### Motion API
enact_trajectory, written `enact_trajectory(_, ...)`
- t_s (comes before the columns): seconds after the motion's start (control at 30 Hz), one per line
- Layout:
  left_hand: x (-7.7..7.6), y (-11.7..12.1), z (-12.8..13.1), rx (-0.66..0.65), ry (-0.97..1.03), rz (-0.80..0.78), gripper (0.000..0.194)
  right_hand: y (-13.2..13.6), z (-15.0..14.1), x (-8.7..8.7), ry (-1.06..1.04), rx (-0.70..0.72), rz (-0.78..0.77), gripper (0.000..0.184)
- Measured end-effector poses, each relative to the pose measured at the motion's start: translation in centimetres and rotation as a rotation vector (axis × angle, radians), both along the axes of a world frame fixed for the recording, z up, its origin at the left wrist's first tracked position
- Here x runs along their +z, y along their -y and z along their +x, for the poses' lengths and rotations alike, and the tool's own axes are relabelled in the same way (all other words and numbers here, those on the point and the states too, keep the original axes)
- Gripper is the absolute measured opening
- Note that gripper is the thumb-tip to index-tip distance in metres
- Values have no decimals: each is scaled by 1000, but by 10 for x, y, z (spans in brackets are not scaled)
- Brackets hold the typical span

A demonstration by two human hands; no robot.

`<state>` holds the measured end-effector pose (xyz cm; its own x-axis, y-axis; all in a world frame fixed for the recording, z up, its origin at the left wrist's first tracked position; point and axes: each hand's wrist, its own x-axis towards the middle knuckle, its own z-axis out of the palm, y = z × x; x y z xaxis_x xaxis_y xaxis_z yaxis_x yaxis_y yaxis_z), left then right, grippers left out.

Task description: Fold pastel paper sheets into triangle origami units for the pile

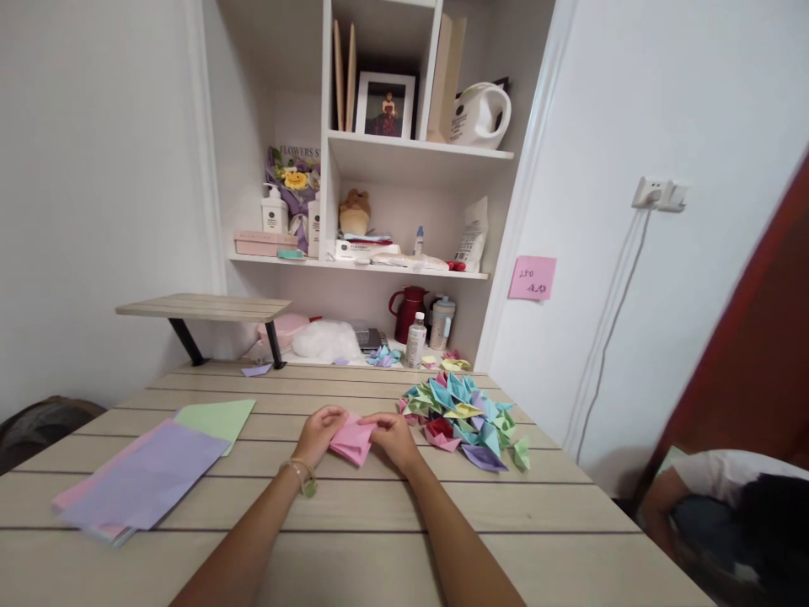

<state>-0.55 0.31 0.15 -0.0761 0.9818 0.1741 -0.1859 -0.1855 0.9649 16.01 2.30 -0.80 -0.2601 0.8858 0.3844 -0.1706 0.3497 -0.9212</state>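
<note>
A pink folded paper [352, 440] is held between both hands just above the table, its layers partly opened toward me. My left hand [321, 434] closes on its left side, thumb on top; a bracelet circles that wrist. On the opposite edge, my right hand [393, 438] pinches the same paper with thumb and fingers. The fingertips behind the paper are hidden. To the right lies a heap of folded paper boats [468, 413] in blue, green, pink, yellow and purple. Flat sheets of coloured paper [152, 472], a purple one on top, lie to the left.
A small raised shelf [202, 308] stands at the back left of the slatted table [341, 548]. Behind are a clear bottle [415, 340], a red jug [409, 314] and more folded papers [383, 357]. Another person [733, 514] is at the lower right.
</note>
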Motion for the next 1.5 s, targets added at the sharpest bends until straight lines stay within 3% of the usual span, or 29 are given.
enact_trajectory(0.17,3,4,3,-137,63,-51,39,-3,6,2,-1,-238,-2,23)
enact_trajectory(0.27,5,6,4,-195,52,-62,43,-4,7,1,-3,-267,-4,22)
enact_trajectory(0.6,2,1,2,-73,159,-46,31,-2,9,6,-169,-33,-125,27)
enact_trajectory(0.87,-2,-3,0,54,58,-33,32,-5,6,-1,-181,73,-276,36)
enact_trajectory(1.07,-1,-3,0,59,80,-27,37,-2,6,2,-185,90,-237,34)
enact_trajectory(1.3,1,2,3,-122,-29,-24,37,-3,4,-2,-123,114,-223,36)
enact_trajectory(1.5,0,1,-1,-9,-26,-9,32,3,3,3,-145,179,-236,37)
